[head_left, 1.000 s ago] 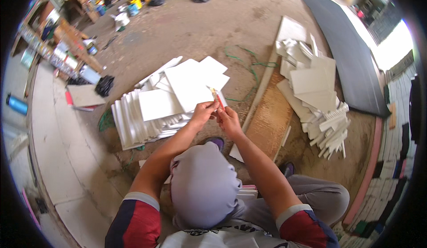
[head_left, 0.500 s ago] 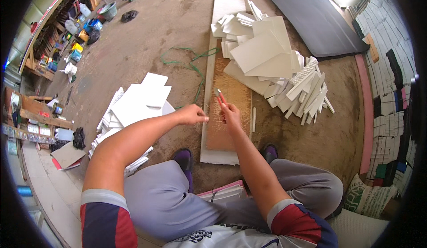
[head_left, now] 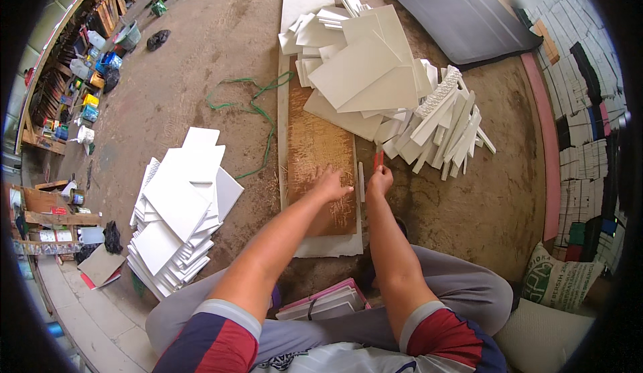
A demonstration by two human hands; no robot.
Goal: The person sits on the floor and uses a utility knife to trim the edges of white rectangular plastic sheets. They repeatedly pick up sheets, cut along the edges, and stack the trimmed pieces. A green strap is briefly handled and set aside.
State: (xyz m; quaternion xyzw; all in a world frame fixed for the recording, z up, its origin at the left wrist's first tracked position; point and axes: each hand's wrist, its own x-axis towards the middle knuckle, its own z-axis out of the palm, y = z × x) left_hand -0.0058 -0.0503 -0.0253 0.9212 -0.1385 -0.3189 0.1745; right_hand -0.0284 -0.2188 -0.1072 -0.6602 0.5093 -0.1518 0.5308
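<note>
My left hand (head_left: 329,185) lies with spread fingers on the worn brown board (head_left: 318,145) in front of me. In my right hand (head_left: 380,181), just past that board's right edge, is a slim red cutter knife (head_left: 379,159) pointing away from me. Its blade is too small to make out. Beside this hand, on the floor, lies a narrow white strip (head_left: 362,181). A large heap of off-white foam sheets (head_left: 365,71) covers the board's far part, with many cut foam strips (head_left: 445,128) spilling to the right.
To the left stands a stack of white foam pieces (head_left: 175,199). A tangled green cord (head_left: 258,108) lies left of the board. Between my legs is a bundle of sheets (head_left: 321,303). A dark grey sheet (head_left: 462,18) and stacked blocks (head_left: 579,192) line the right side.
My left hand has come down flat onto the board. My right hand has moved to the board's right side with the knife. The view has shifted.
</note>
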